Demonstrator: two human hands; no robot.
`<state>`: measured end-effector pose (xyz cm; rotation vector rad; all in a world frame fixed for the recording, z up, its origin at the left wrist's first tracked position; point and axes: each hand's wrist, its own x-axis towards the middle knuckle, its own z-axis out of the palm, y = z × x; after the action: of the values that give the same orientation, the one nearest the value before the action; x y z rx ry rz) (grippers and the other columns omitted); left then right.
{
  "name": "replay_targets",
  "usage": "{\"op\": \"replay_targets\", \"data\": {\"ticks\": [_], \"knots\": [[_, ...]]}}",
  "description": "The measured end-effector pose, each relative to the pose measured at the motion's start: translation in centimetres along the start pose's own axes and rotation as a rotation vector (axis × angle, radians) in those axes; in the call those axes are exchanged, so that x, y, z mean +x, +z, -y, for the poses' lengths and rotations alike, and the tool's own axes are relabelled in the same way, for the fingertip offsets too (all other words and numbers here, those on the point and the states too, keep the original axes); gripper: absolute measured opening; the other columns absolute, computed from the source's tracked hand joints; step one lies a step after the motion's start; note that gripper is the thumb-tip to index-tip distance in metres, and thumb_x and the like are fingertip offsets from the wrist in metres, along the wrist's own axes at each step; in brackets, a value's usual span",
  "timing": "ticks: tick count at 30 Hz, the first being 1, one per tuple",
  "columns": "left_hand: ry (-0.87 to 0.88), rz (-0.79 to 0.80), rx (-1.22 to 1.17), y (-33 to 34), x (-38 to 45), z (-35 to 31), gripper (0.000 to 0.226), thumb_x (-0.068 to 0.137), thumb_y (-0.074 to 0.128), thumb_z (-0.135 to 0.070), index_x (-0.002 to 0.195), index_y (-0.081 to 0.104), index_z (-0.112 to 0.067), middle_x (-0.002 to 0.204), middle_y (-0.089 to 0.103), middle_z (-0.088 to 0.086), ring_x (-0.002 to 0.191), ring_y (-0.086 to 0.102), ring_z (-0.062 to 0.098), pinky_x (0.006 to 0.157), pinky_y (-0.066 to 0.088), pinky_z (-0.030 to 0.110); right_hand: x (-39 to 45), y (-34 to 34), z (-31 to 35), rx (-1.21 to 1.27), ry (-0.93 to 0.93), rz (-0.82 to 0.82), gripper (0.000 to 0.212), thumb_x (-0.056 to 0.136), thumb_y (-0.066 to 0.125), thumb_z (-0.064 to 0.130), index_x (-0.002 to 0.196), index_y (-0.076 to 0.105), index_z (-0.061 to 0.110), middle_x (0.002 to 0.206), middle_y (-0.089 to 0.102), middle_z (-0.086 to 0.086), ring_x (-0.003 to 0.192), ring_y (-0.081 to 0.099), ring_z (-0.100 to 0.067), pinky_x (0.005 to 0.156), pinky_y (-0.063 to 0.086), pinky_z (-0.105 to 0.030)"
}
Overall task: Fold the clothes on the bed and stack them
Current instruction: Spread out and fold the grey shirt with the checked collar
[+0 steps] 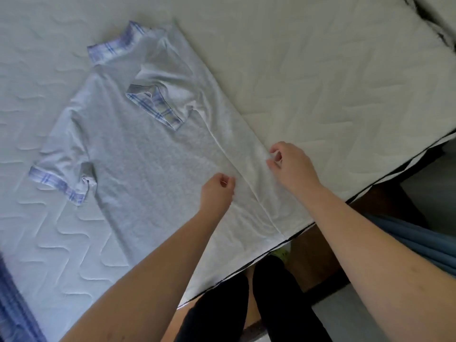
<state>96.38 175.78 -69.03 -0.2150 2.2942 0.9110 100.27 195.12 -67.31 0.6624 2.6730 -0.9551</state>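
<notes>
A light grey shirt [138, 154] w/ blue plaid collar and sleeve cuffs lies flat on the bed [320, 70], on a white quilted mattress. The collar points to the far side, and the hem is near the bed edge close to the person. The right side of the shirt is folded over the body, so its sleeve cuff rests in the middle of the chest. The left hand [217, 191] is over the lower part of the shirt, fingers curled; I cannot tell if it pinches fabric. The right hand [291, 166] is at the folded edge, thumb and fingers curled, seems pinching the cloth there. A blue striped cloth [14, 304] shows at the lower left corner
</notes>
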Motion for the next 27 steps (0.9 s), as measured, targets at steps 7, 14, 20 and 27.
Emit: {"op": "replay_targets", "data": {"ticks": [7,14,20,27], "knots": [[0.291,-0.328,0.231,-6.8,9.0,-1.8,0.016,0.093,0.057,-0.022,0.109,0.056,-0.02,0.106,0.057,0.002,0.092,0.054,0.018,0.08,0.044,0.032,5.4,3.8,5.7,-0.184,-0.159,-0.022,0.05,0.098,0.048,0.024,0.145,0.039,0.009,0.136,0.054,-0.014,0.124,0.049,-0.031,0.103,0.035,-0.039],[0.68,-0.239,0.905,-10.7,15.9,-4.9,0.068,0.096,0.046,-0.019,0.156,0.015,-0.025,0.163,0.01,0.008,0.15,0.006,0.027,0.12,0.008,0.044,10.1,6.0,10.1,-0.29,-0.266,0.009,0.057,0.101,0.038,0.021,0.154,0.019,0.01,0.163,0.01,-0.006,0.149,0.014,-0.019,0.118,0.014,-0.029],[0.683,-0.027,1.112,-12.6,21.4,-4.6,0.06,0.102,0.022,-0.043,0.155,-0.004,-0.032,0.164,-0.004,-0.002,0.151,-0.003,0.021,0.119,-0.003,0.046,14.5,7.3,10.1,-0.407,-0.288,0.037,0.06,0.103,0.034,0.034,0.155,0.016,0.01,0.163,0.011,-0.005,0.15,0.013,-0.017,0.119,0.012,-0.032],[0.641,0.002,1.153,-14.0,20.4,-2.2,0.066,0.094,-0.001,-0.054,0.153,-0.013,-0.028,0.163,-0.013,-0.001,0.15,-0.011,0.018,0.12,-0.01,0.047,11.0,7.7,5.7,-0.545,-0.185,0.061,0.071,0.096,0.014,0.054,0.154,-0.004,0.018,0.164,-0.003,0.003,0.15,-0.001,-0.012,0.12,-0.002,-0.031]]}}
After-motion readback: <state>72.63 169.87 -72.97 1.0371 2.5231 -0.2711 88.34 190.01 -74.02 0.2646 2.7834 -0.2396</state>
